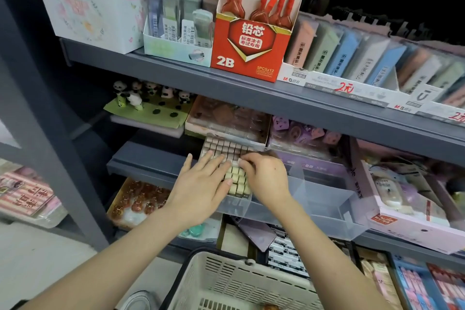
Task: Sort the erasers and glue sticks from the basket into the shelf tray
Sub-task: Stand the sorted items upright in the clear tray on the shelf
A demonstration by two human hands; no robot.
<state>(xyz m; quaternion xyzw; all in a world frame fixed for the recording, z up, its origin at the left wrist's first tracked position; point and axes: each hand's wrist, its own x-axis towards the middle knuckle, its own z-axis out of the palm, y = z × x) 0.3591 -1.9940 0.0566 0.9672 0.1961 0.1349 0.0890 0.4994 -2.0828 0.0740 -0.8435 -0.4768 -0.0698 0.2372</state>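
**Both hands on the eraser rows in the clear tray**

My left hand (201, 184) lies flat with straight fingers on the small beige and cream block erasers (227, 150). They are packed in rows at the left end of the clear plastic shelf tray (324, 206), and my palm hides the nearer rows. Just beside it, my right hand (266, 178) curls its fingertips down onto the same rows. I cannot tell whether they pinch a block or only press.

Small panda figurines (137, 95) stand up to the left. A red cardboard 2B lead box (247, 45) sits on the grey metal shelf (176, 70) above. The white slatted plastic basket (226, 282) below my forearms is cut off by the bottom edge, its contents hard to make out.
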